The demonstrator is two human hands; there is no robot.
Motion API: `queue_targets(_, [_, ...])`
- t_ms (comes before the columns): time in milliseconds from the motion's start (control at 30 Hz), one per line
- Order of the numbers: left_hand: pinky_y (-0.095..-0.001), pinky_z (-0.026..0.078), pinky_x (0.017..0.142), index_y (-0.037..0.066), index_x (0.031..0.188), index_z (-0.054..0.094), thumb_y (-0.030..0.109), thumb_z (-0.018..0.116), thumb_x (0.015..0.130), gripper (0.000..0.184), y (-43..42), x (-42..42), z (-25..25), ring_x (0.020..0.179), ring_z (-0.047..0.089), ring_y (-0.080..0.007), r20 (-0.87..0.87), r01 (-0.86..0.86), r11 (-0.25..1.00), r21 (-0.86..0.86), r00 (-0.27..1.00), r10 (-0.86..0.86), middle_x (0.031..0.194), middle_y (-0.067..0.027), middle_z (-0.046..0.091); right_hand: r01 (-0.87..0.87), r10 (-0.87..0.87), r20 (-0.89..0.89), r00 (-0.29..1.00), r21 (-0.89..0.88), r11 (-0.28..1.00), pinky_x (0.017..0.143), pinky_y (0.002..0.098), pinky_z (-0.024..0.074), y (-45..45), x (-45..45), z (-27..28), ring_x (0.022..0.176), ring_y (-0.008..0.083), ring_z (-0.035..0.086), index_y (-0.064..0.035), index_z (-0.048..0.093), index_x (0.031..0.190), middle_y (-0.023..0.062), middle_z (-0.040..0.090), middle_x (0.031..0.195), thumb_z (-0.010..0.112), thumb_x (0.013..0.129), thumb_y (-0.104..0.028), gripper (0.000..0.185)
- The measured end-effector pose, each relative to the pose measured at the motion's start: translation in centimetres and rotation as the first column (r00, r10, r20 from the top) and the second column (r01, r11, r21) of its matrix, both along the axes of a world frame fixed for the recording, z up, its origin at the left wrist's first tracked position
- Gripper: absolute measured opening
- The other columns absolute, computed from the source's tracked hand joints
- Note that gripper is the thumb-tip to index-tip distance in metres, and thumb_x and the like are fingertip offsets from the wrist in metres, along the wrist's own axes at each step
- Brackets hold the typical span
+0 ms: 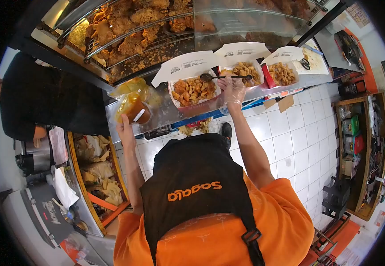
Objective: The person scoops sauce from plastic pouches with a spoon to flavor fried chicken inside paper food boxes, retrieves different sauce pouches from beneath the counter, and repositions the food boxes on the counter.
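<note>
Orange shirt (281, 213) nearest, we see left hand (124, 129) clasping brown tub (146, 117), presumably steadying it; right hand (233, 91) pinches black spoon (206, 77) above far boxes (200, 107).

The site is a fried-food shop: a glass-fronted cabinet (221, 29) holds racked fried pieces (146, 20); open food boxes (197, 107) line the counter's (162, 119) near edge.
</note>
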State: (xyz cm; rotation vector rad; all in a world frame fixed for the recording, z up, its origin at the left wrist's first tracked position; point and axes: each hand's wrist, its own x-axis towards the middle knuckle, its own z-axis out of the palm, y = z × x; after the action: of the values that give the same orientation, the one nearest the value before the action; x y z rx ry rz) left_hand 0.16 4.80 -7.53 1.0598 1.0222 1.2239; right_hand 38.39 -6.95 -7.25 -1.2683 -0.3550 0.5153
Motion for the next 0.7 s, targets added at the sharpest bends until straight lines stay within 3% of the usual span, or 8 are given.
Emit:
queue_targets(167, [-0.0286, 0.046, 0.091, -0.001, 0.119, 0.062, 0.033, 0.056, 0.101, 0.039, 0.4, -0.8, -0.7, 0.104, 0.059, -0.0132, -0.02, 0.044, 0.999, 0.021, 0.999, -0.043, 0.116, -0.006, 0.065, 0.001, 0.004, 0.082, 0.997, -0.064, 0.998, 0.069, 0.0327, 0.0609, -0.8, 0.4, -0.5, 0.077, 0.0253, 0.072, 0.0081, 0.057, 0.104, 0.0182, 0.069, 0.085, 0.054, 0.098, -0.004, 0.014])
queue_targets(300, [-0.0289, 0.046, 0.091, -0.002, 0.121, 0.061, 0.032, 0.055, 0.102, 0.039, 0.3, -0.5, -1.1, 0.104, 0.059, -0.0135, -0.082, 0.036, 0.998, 0.041, 0.996, -0.033, 0.117, -0.0066, 0.064, -0.003, 0.053, 0.3, 0.952, -0.165, 0.986, 0.068, 0.0314, 0.0594, -1.0, 0.4, 0.7, 0.074, 0.0213, 0.072, 0.0069, 0.06, 0.096, 0.0168, 0.071, 0.081, 0.057, 0.098, -0.012, 0.019])
queue_targets(333, [-0.0289, 0.046, 0.092, -0.002, 0.122, 0.061, 0.032, 0.055, 0.102, 0.039, 0.2, -0.5, -1.1, 0.105, 0.059, -0.0138, -0.083, 0.027, 0.999, 0.019, 0.996, -0.025, 0.118, -0.0067, 0.064, 0.049, 0.145, 0.498, 0.855, -0.356, 0.933, 0.067, 0.0327, 0.0566, -1.0, 0.4, 1.9, 0.074, 0.0229, 0.073, 0.0056, 0.063, 0.091, 0.0173, 0.072, 0.081, 0.061, 0.095, -0.014, 0.02])
queue_targets(433, [-0.0303, 0.045, 0.094, -0.001, 0.125, 0.058, 0.034, 0.055, 0.101, 0.042, 0.3, -0.5, -1.0, 0.108, 0.057, -0.015, -0.09, 0.036, 0.999, -0.02, 0.995, -0.037, 0.122, -0.0068, 0.062, 0.127, 0.129, 0.688, 0.714, -0.308, 0.943, 0.066, 0.0337, 0.0549, -0.4, 0.5, 2.3, 0.073, 0.0233, 0.073, 0.003, 0.064, 0.087, 0.0161, 0.073, 0.081, 0.063, 0.094, -0.017, 0.021])
queue_targets(467, [-0.0317, 0.045, 0.096, 0.0, 0.127, 0.056, 0.036, 0.055, 0.101, 0.044, 0.5, -0.6, -1.0, 0.111, 0.057, -0.0158, -0.089, 0.056, 0.998, -0.013, 0.994, -0.057, 0.124, -0.0065, 0.061, 0.068, 0.017, 0.52, 0.854, -0.144, 0.987, 0.063, 0.0346, 0.0539, 0.9, 0.5, 0.8, 0.07, 0.0241, 0.072, 0.0004, 0.065, 0.088, 0.0154, 0.071, 0.078, 0.063, 0.093, -0.019, 0.02])
queue_targets(567, [-0.0331, 0.044, 0.098, 0.002, 0.13, 0.054, 0.037, 0.056, 0.101, 0.046, 0.8, -1.1, -1.4, 0.115, 0.055, -0.0161, -0.111, 0.094, 0.995, 0.022, 0.99, -0.091, 0.127, -0.0062, 0.059, 0.124, 0.237, 0.799, 0.552, -0.36, 0.925, 0.062, 0.0365, 0.0536, -0.3, 0.6, 3.5, 0.066, 0.0261, 0.07, -0.0011, 0.066, 0.09, 0.0157, 0.07, 0.073, 0.063, 0.092, -0.02, 0.019])
queue_targets(600, [-0.0331, 0.044, 0.098, 0.001, 0.13, 0.054, 0.037, 0.056, 0.101, 0.046, 1.0, -1.1, -1.4, 0.115, 0.055, -0.0159, -0.117, 0.097, 0.994, 0.041, 0.989, -0.091, 0.127, -0.0062, 0.059, 0.053, 0.28, 0.663, 0.694, -0.435, 0.899, 0.062, 0.0392, 0.0532, -1.0, 0.4, 4.2, 0.069, 0.0312, 0.069, -0.0015, 0.067, 0.092, 0.0169, 0.069, 0.074, 0.063, 0.092, -0.02, 0.019])
queue_targets(700, [-0.0326, 0.044, 0.099, 0.0, 0.132, 0.053, 0.035, 0.056, 0.101, 0.046, 0.4, -1.3, -0.7, 0.115, 0.055, -0.0162, -0.403, 0.168, 0.977, 0.133, 0.91, -0.102, 0.128, -0.0075, 0.058, 0.027, 0.331, 0.824, 0.46, -0.385, 0.922, 0.063, 0.0412, 0.0531, -3.3, 0.2, 3.6, 0.072, 0.0358, 0.068, -0.0014, 0.067, 0.094, 0.0178, 0.068, 0.073, 0.063, 0.092, -0.02, 0.019])
